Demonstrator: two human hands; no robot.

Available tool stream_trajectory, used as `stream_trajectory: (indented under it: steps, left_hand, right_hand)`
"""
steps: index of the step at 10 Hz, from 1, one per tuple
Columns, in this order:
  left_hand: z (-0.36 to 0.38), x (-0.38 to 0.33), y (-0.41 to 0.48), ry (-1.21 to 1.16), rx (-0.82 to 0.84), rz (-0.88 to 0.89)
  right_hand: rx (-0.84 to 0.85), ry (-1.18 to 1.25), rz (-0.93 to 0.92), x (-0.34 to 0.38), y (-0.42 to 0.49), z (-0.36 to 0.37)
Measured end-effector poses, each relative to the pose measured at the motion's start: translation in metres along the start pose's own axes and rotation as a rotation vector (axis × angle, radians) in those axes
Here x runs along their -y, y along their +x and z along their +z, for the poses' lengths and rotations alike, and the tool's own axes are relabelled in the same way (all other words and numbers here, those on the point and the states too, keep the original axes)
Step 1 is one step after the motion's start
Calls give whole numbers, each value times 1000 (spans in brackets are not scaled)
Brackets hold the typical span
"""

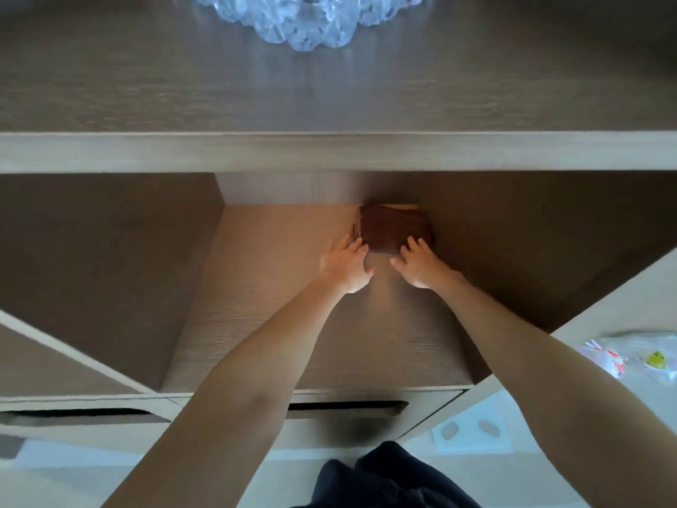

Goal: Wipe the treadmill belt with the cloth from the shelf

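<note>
Both our arms stretch deep into the open wooden shelf (274,324), where the folded dark brown cloth (394,229) lies flat at the back, against the rear wall and just right of the middle. Our left hand (344,264) is released, its fingers straight and touching the cloth's near left edge. Our right hand (421,265) is also released, its fingers spread and resting on the cloth's near right corner; neither hand grips it. On the board above the shelf stands a clear glass bowl (304,23). To the right, on a pale surface, lies a crumpled plastic bag (641,361) with red and yellow marks.
</note>
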State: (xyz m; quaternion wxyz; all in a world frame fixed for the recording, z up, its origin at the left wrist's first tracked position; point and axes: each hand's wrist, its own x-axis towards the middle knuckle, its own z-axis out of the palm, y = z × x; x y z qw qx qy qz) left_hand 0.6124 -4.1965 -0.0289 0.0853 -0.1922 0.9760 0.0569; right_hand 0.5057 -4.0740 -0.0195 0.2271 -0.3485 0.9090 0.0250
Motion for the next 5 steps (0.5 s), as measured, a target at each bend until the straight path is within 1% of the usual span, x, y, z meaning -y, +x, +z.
stream_trajectory:
  steps: [2, 3, 4, 5]
  left_hand:
    - [-4, 9, 1, -57, 25, -18]
    - [-11, 18, -19, -105, 18, 23]
    - [-30, 26, -45, -78, -81, 75]
    - [-45, 28, -70, -34, -151, 139]
  right_hand:
    - [-34, 42, 9, 1, 17, -17]
    - [-72, 84, 7, 5, -7, -21]
    - [-95, 57, -28, 6, -34, -25]
    - [-247, -17, -59, 10, -64, -23]
